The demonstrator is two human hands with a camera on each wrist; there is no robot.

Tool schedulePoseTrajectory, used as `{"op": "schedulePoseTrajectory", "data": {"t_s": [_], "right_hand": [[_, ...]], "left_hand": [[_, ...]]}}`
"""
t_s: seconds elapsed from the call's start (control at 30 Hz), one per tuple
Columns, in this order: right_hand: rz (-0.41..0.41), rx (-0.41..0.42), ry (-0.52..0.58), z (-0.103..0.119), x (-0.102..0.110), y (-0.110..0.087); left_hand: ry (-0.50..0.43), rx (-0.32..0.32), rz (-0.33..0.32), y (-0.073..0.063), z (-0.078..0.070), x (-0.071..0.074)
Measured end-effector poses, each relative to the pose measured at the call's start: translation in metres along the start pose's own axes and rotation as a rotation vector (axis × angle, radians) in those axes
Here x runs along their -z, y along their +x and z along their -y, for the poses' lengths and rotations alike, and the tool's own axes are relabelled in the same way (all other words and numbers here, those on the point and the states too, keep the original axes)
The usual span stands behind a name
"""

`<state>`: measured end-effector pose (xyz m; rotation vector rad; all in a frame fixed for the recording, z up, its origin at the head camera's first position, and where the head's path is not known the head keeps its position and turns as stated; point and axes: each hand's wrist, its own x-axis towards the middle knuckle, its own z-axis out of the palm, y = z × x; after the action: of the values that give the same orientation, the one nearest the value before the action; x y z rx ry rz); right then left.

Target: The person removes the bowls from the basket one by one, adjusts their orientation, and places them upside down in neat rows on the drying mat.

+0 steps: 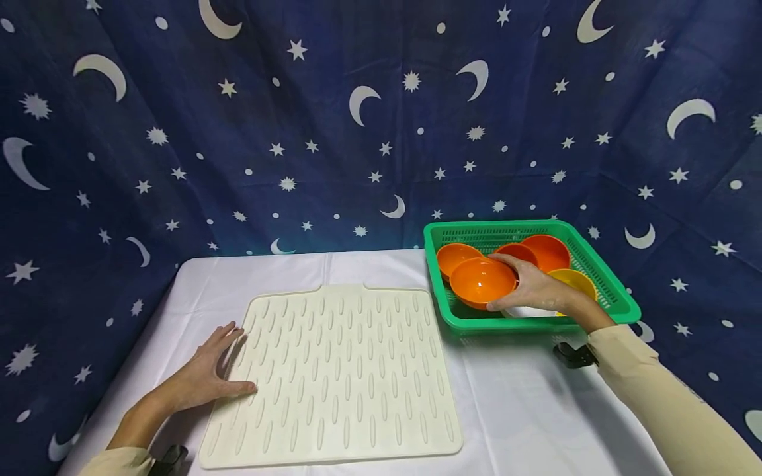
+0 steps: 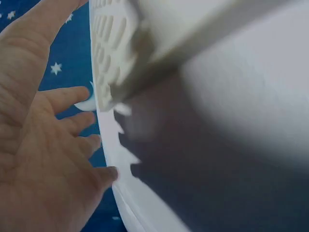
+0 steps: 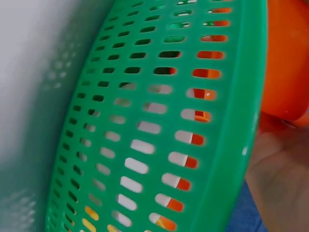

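Right now your right hand (image 1: 532, 285) curls around the front orange bowl (image 1: 481, 281) inside the green basket (image 1: 619, 305), apparently lifting it out, while your left hand (image 1: 205, 372) lies flat, fingers spread, on the cream mat (image 1: 342, 377), so next likely clear the rim.

Right hand (image 1: 536, 287) at right of frame gripping an orange bowl (image 1: 482, 282) in a green basket (image 1: 619, 297) beside more orange bowls and a yellow one (image 1: 574, 279), left hand (image 1: 205, 373) flat at lower left on a cream ridged mat (image 1: 339, 377), white-covered desk (image 1: 524, 410), starry blue backdrop
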<state>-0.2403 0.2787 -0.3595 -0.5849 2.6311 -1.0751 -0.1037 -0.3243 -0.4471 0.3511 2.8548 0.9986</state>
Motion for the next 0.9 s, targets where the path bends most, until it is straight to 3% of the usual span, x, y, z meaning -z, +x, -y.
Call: {"op": "schedulePoseTrajectory", "data": {"t_s": [0.13,0.37,0.53,0.73,0.9], "right_hand": [[-0.015,0.017,0.036,0.0,-0.001,-0.002],[-0.077,0.024,0.005,0.007,-0.004,-0.013],[-0.095,0.032,-0.033,0.017,-0.008,-0.018],[-0.086,0.037,-0.035,0.027,-0.012,-0.018],[-0.07,0.032,-0.03,0.032,-0.014,-0.017]], "left_hand": [[0.018,-0.021,-0.017,0.005,-0.008,-0.006],[0.053,-0.037,0.072,0.011,-0.021,-0.016],[0.055,-0.036,0.05,0.011,-0.022,-0.017],[0.039,-0.033,-0.042,0.008,-0.026,-0.02],[0.007,-0.03,-0.135,0.006,-0.041,-0.026]]}}
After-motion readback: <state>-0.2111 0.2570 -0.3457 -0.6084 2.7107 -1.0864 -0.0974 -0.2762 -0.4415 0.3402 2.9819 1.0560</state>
